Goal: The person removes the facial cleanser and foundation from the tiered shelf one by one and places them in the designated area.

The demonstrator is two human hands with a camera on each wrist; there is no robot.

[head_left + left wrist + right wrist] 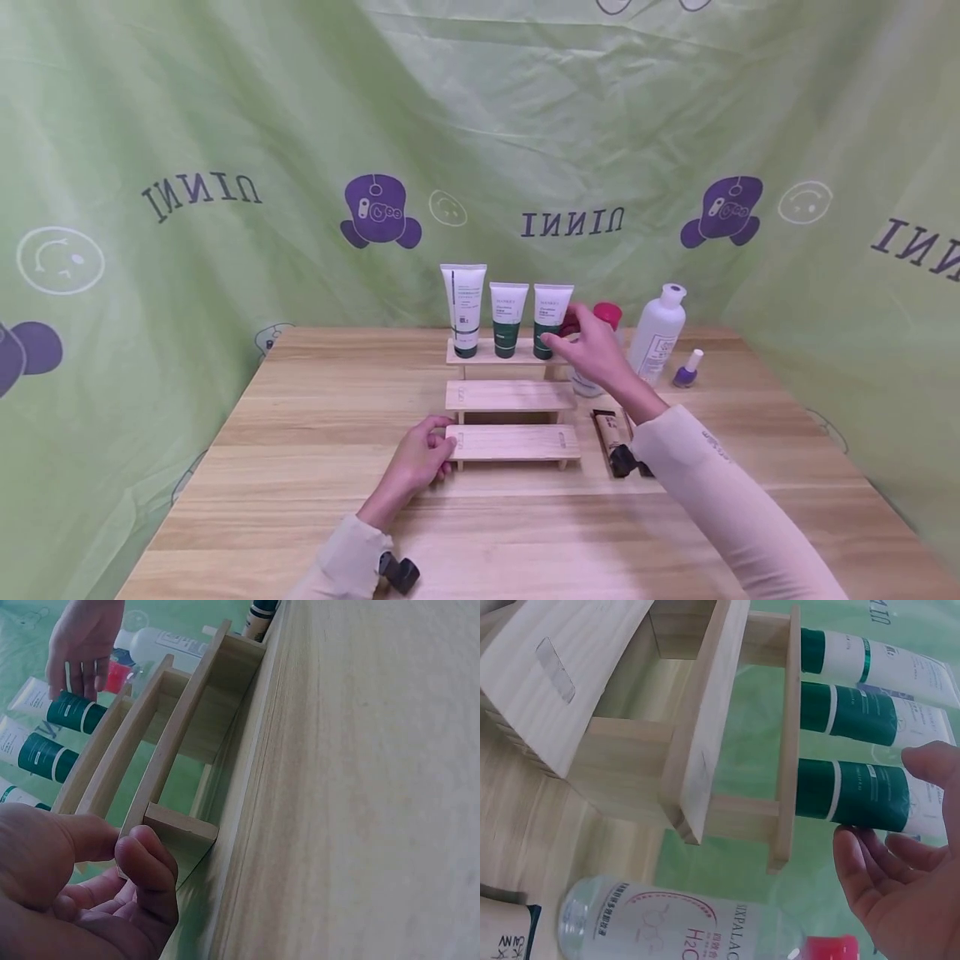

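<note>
centrally, the left hand point(422, 461) holds the left end of the lowest step of a three-step wooden rack point(512, 397), thumb and curled fingers point(146, 862) pinching the board's end. right hand point(592, 343) reaches to the top step, fingers loosely spread and relaxed beside the rightmost tube point(551, 319); the right wrist view shows the fingertips point(855, 838) at the tube's green cap end, touching or just short of it, thumb above it, not gripping. three white tubes with green caps stand cap-down on the top step: tall tube point(463, 309), middle tube point(508, 318), then the rightmost. just right of the rack, partly behind the hand, a clear bottle with a red cap point(604, 317); further right a white bottle point(659, 333) and a small purple nail polish point(687, 369). a brown tube point(611, 433) lies flat on the wooden table point(300, 467) near the right forearm. green printed cloth point(225, 125) behind
</note>
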